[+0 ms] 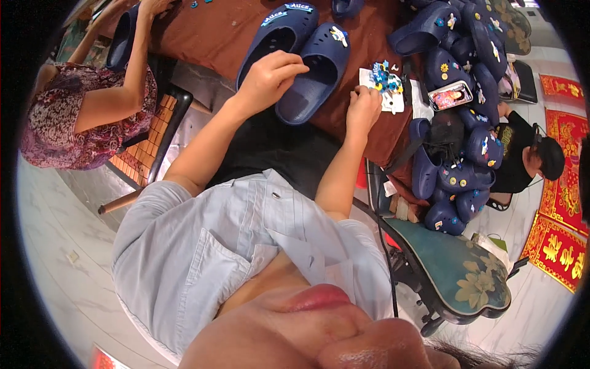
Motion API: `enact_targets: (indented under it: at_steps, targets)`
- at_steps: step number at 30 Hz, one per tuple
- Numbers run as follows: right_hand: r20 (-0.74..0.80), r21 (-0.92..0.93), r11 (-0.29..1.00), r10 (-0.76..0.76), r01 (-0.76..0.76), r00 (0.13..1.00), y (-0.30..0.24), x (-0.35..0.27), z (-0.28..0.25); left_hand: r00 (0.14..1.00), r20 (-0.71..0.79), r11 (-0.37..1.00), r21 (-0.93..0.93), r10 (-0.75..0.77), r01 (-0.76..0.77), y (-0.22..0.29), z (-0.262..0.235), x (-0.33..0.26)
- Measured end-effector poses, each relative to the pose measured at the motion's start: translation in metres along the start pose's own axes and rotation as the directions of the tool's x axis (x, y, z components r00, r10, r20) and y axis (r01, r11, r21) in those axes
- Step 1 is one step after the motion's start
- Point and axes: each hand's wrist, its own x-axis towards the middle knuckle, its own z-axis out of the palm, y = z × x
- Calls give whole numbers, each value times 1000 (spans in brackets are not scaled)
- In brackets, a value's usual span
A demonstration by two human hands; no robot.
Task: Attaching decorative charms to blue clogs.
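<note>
Two navy clogs lie in front of me on the brown tablecloth. The left clog [270,38] carries blue lettered charms on its upper, and the right clog [319,67] has a white character charm. Over the clogs hovers my left hand [267,80], its thumb and fingers drawn together in a pinch; anything between them is too small to make out. My right hand [364,109] rests at the near left edge of a white sheet [393,103] with curled fingertips. A heap of small blue, white and yellow charms [385,78] lies on that sheet.
Many decorated navy clogs [445,67] pile up along the table's right side, with a lit phone [450,96] among them. A co-worker in a patterned top [98,111] sits at the left, beside a clog. Another person in black [516,150] is at the right, past a green chair [448,264].
</note>
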Motion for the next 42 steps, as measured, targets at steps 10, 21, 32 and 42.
enact_targets:
  at_steps: [10, 21, 32, 42]
  targets:
    - [226, 924, 220, 350, -314, 909, -16, 3, -21, 991, -48, 982, -147, -123, 115, 16, 4, 7]
    - [471, 694, -596, -48, -404, 881, -84, -13, -32, 990, -100, 980, -181, -101, 82, 27, 13, 14]
    - [248, 965, 61, 109, -255, 963, -108, -17, -25, 971, -181, 986, 28, -154, 162, 6, -15, 0]
    - [-96, 730, 677, -39, 97, 995, -113, -13, -12, 811, -298, 862, -104, -503, 496, -68, -45, 0]
